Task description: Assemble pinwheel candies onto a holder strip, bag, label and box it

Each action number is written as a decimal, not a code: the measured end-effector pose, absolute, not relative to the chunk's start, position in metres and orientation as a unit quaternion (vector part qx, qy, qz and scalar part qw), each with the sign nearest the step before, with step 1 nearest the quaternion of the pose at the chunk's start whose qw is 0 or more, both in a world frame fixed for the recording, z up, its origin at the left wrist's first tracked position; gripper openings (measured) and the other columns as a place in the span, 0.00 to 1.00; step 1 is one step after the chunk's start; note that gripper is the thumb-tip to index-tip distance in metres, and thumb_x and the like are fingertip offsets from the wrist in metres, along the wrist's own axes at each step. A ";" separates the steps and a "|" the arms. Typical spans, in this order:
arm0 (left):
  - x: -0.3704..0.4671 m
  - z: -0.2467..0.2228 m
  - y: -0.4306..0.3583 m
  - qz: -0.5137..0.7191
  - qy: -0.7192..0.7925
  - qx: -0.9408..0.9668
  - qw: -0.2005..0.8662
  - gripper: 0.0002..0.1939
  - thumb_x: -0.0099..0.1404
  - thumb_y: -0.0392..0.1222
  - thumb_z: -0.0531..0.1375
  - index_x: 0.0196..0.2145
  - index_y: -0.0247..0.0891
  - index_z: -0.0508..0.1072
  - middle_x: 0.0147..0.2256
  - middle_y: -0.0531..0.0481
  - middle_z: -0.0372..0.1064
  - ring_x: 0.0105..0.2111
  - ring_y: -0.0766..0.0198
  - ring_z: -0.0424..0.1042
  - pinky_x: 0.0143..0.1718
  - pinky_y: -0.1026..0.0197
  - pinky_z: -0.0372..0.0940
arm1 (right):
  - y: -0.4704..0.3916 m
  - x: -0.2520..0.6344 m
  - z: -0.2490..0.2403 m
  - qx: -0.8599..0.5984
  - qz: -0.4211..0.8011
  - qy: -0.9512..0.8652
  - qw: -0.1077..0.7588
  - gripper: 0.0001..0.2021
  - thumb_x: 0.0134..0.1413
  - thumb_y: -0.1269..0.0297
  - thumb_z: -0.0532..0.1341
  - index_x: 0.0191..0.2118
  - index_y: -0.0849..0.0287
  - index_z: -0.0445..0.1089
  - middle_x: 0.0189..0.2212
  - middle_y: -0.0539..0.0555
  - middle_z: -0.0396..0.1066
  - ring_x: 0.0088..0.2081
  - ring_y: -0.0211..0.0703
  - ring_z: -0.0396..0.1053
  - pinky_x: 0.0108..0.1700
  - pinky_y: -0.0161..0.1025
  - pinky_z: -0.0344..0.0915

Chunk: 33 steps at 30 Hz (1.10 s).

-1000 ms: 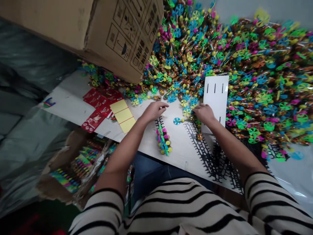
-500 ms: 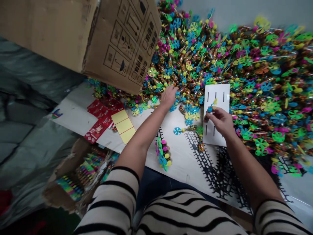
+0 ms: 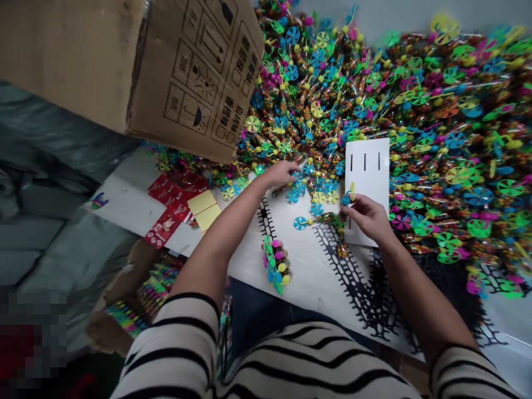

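Note:
My right hand (image 3: 366,216) pinches a small candy-filled tube with a blue knob (image 3: 346,198) and a yellow fan blade on top. It is held over a white card (image 3: 367,157) with rows of black slits, which lies against the pile's edge. My left hand (image 3: 281,174) is at the near edge of a big pile of candy-filled fan tubes (image 3: 322,130). Its fingers are bent and closed among blue fans (image 3: 293,195); what they grip is hidden. Between the hands, a loose tube with a blue fan (image 3: 300,223) lies on the white table (image 3: 291,235).
A large cardboard box (image 3: 195,83) stands at upper left. Red printed cards (image 3: 168,213) and yellow cards (image 3: 204,210) lie at left. A bunch of fan toys (image 3: 275,263) sits near the front edge. Below left is an open carton (image 3: 110,332) with colourful pieces.
My left hand has shifted slightly down and its fingers have curled in by the blue fans. The right hand has moved a little down and left with the tube. The view has shifted slightly.

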<state>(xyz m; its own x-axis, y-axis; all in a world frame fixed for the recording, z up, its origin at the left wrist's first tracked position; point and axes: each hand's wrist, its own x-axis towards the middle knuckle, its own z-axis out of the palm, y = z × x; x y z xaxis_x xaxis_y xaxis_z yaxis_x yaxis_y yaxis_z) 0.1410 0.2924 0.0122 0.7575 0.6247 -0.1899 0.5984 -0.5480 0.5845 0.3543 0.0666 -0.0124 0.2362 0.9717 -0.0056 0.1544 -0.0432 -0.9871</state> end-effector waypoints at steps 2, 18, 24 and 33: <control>0.132 0.014 0.286 0.081 0.359 0.847 0.383 0.12 0.54 0.33 0.60 0.36 0.31 0.78 0.27 0.52 0.71 0.28 0.65 0.69 0.34 0.64 0.63 | 0.066 0.351 -0.013 -0.589 0.411 -0.459 0.523 0.17 0.47 0.56 0.68 0.43 0.56 0.72 0.25 0.48 0.73 0.25 0.38 0.70 0.29 0.37 0.69; 0.120 0.013 0.243 0.436 0.339 0.758 0.346 0.09 0.65 0.44 0.58 0.40 0.36 0.71 0.29 0.54 0.67 0.33 0.67 0.70 0.35 0.63 0.65 | 0.056 0.288 -0.002 -0.524 0.465 -0.485 0.524 0.15 0.45 0.53 0.70 0.36 0.56 0.72 0.27 0.48 0.72 0.27 0.38 0.71 0.33 0.38 0.72; 0.078 0.048 0.190 0.439 0.423 0.768 0.196 0.13 0.68 0.48 0.55 0.42 0.38 0.73 0.30 0.52 0.71 0.29 0.68 0.71 0.31 0.66 0.62 | 0.068 0.265 -0.007 -0.512 0.485 -0.471 0.530 0.17 0.43 0.49 0.69 0.34 0.55 0.70 0.27 0.48 0.70 0.29 0.38 0.70 0.34 0.38 0.70; -0.004 0.016 0.115 0.345 0.604 0.687 0.210 0.10 0.65 0.48 0.57 0.37 0.38 0.71 0.23 0.54 0.67 0.23 0.67 0.67 0.28 0.67 0.60 | 0.074 0.243 -0.024 -0.511 0.515 -0.513 0.459 0.18 0.43 0.49 0.69 0.32 0.57 0.70 0.23 0.46 0.66 0.24 0.35 0.64 0.28 0.35 0.65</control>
